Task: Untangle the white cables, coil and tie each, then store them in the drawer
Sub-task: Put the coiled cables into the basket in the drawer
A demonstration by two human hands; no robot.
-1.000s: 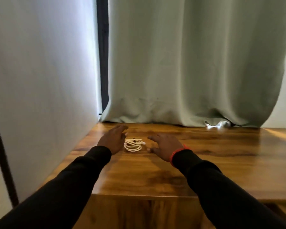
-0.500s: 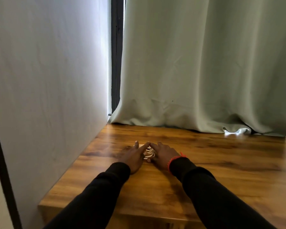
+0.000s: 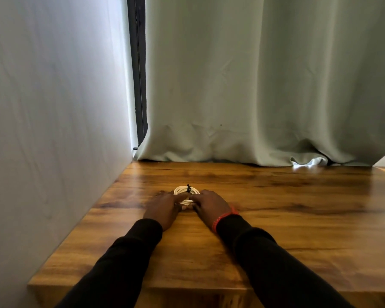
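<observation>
Warm brown wooden table (image 3: 298,230) with dark streaky grain and a glossy sheen, filling the lower half of the view. Pale grey-green curtain (image 3: 265,85) hanging behind it, hem bunched in soft folds along the table's far edge. Plain white wall (image 3: 53,107) running down the left side, meeting the table's left edge. Dark vertical frame (image 3: 139,74) between wall and curtain. Small bright white patch (image 3: 309,162) under the hem at right, unclear what.

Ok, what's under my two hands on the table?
A white cable coil with a dark tie lies under the left hand and right hand. Its near half is covered by the fingers.
</observation>
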